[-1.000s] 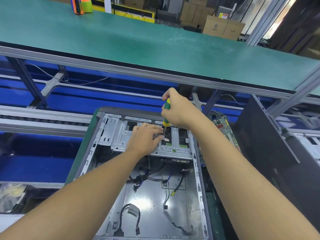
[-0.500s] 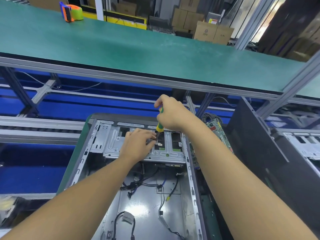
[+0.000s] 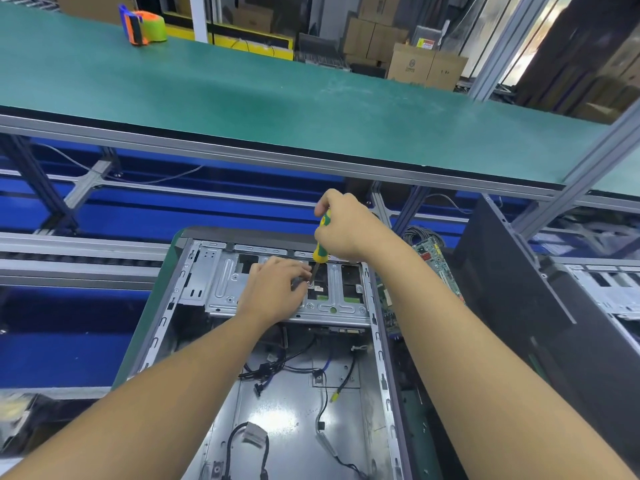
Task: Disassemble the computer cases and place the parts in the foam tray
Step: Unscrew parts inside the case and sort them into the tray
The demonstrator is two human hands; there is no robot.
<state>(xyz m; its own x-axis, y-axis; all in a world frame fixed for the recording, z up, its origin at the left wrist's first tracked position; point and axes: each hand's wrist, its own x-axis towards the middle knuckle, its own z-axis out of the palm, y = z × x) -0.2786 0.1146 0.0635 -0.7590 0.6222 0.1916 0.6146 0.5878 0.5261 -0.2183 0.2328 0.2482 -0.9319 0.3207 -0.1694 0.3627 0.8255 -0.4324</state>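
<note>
A green-and-yellow-handled screwdriver (image 3: 319,252) is gripped nearly upright by the right hand (image 3: 346,230), its tip set on the silver metal drive cage (image 3: 225,289) at the far end of the open grey metal computer case (image 3: 287,403). The left hand (image 3: 273,289) is rested on that cage, fingertips (image 3: 300,271) gathered at the tip; whether anything is pinched cannot be told.

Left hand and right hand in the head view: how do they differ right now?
Grip: the right hand grips the green-and-yellow screwdriver by its handle; the left hand holds no handle, and its fingertips lie by the shaft's tip.
Height: the right hand is raised above the drive cage; the left hand rests low on it.
Shared: both work at one spot in the open computer case.
</note>
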